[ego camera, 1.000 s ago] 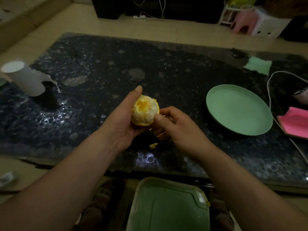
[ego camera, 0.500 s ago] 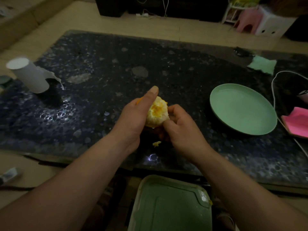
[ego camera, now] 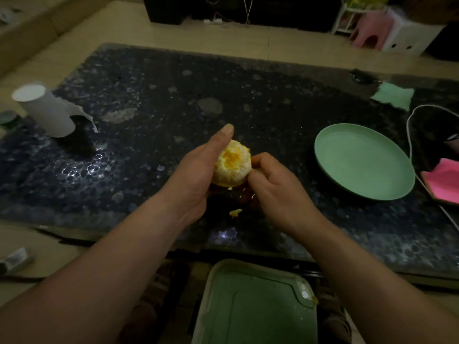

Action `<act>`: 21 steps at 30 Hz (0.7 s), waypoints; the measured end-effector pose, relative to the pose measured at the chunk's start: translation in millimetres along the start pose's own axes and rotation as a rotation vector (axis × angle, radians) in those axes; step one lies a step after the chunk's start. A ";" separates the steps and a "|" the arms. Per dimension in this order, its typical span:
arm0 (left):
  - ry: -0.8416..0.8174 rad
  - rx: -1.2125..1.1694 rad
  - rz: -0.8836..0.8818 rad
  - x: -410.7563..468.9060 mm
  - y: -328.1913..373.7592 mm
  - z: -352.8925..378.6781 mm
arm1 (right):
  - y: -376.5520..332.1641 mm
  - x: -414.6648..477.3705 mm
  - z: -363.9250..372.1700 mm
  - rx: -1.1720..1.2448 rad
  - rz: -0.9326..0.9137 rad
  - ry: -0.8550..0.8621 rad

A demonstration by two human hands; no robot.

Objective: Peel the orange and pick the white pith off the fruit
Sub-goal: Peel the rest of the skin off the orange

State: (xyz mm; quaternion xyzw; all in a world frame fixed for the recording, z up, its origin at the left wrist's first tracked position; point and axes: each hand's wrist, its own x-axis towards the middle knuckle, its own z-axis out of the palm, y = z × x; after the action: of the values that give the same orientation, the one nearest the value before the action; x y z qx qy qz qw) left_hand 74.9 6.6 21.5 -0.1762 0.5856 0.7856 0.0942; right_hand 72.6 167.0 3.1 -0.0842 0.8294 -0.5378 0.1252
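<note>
A mostly peeled orange [ego camera: 232, 165], pale with pith and orange flesh showing on top, is held above the dark speckled table [ego camera: 149, 100]. My left hand [ego camera: 198, 175] grips it from the left, thumb stretched up along its side. My right hand [ego camera: 275, 187] has curled fingers pinching at the fruit's right edge; whether peel or pith is between them is hidden. A strip of orange peel still clings under the fruit. A small peel scrap [ego camera: 235, 212] lies on the table below my hands.
A green plate [ego camera: 362, 160] sits to the right, with a pink object [ego camera: 444, 180] and a white cable [ego camera: 409, 135] beyond it. A paper roll [ego camera: 42, 110] lies at the left. A green bin [ego camera: 253, 306] stands below the table's near edge. A green cloth [ego camera: 392, 95] lies far right.
The fruit has been turned in my hands, and my left thumb has risen along its side. My right fingers moved from the front of the fruit to its right edge.
</note>
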 end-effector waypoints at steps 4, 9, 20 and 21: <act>0.000 0.041 0.049 0.7 -2.7 0.4 | -0.9 1.0 -1.5 -0.031 -0.036 0.027; 0.018 0.006 0.080 0.7 -4.4 3.6 | -0.6 0.1 2.5 0.105 -0.029 0.058; -0.047 0.104 -0.012 4.6 7.5 -8.0 | 4.2 2.2 -1.5 -0.162 -0.114 0.115; -0.046 0.124 -0.032 5.7 7.0 -10.4 | 5.2 1.2 -1.8 -0.242 -0.148 0.113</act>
State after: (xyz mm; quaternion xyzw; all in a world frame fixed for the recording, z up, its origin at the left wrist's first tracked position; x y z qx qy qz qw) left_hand 68.9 -5.7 22.9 -0.1612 0.6280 0.7500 0.1309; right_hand 70.9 170.3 -1.0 -0.1294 0.8855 -0.4455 0.0273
